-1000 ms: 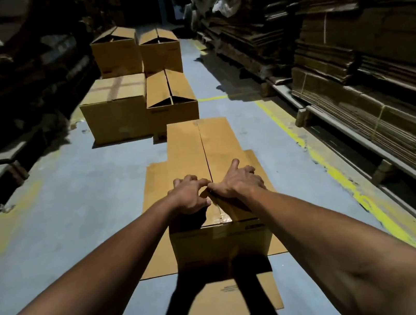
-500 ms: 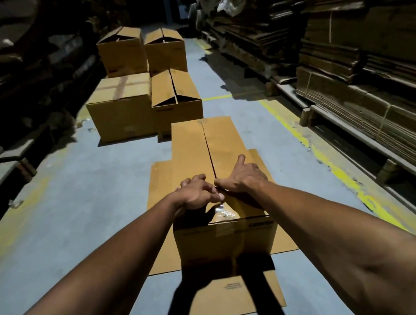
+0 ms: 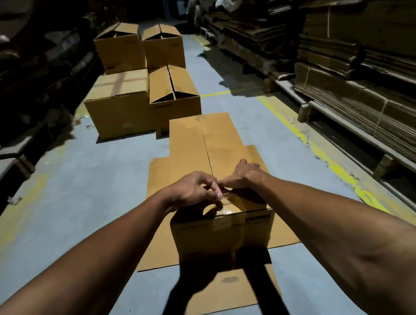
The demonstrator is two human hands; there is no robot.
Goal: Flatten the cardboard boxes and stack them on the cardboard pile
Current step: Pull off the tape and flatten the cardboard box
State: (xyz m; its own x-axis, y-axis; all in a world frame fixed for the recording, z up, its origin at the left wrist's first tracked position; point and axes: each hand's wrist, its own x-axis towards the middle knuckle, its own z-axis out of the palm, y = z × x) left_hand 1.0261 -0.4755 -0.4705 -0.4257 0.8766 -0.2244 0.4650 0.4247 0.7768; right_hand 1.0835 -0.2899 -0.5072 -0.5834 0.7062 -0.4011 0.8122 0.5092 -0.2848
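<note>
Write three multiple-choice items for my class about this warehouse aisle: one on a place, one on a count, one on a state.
1. Where does the long brown cardboard box under both hands stand?
A. on a shelf
B. on flattened brown cardboard sheets
C. on a trolley

2. How many upright brown cardboard boxes stand farther down the aisle?
A. four
B. one
C. seven

3. How is the top of the taped brown box at the near left of that group?
A. torn off
B. flaps raised
C. closed with tape

Answers: 1 B, sheets spread on the grey floor beneath it; 2 A, two rows of two; 3 C, crossed tape strips on flat flaps.
</note>
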